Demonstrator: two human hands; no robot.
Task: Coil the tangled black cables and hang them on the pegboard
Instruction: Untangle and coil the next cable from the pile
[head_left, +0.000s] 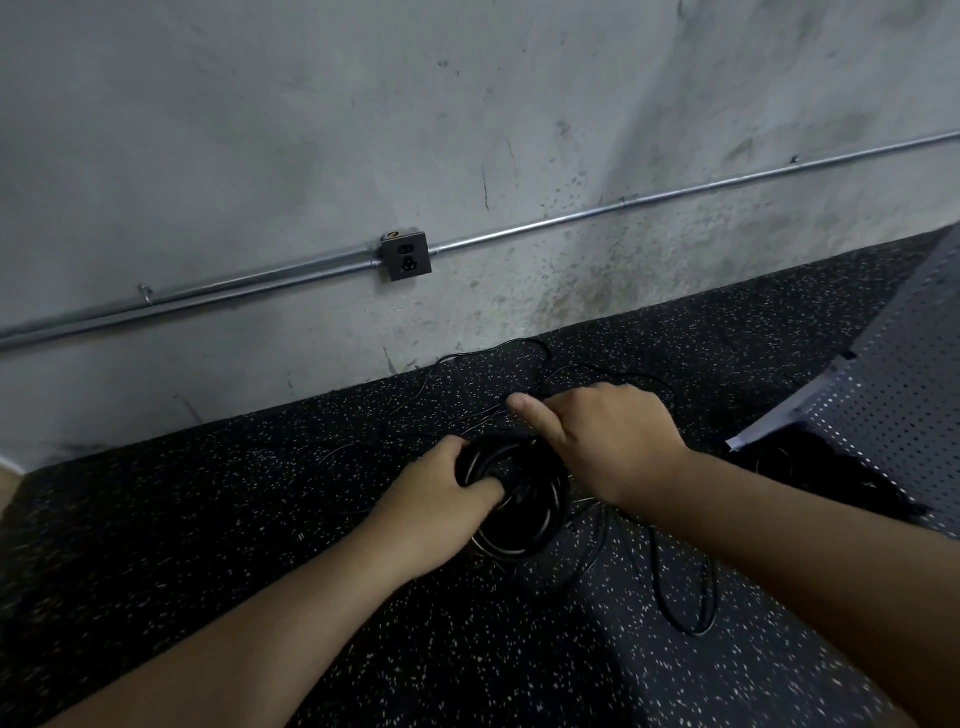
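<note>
The fingers (460, 451) of the left hand (441, 501) were curled round the left rim of a coil of thin glossy black cable (548, 512), thumb hooked inside the ring, gripping it. Just beyond, the right hand (605, 436) had its fingers closed down, apparently pinching a thin strand at the coil's far edge. To wind well, the left grip should probably pin the finished turns while the right fed slack in even loops of matching size, shaking out snags first. The coil lay nearly flat on the black rubber floor flecked with white (208, 545), its opening facing up and its oval seemingly longest from the wall side toward the person. Loose black strands (693, 633) trailed out toward the stained grey concrete wall (467, 130) and nearer the person. The grey perforated metal pegboard (893, 415) leaned well apart at the right
</note>
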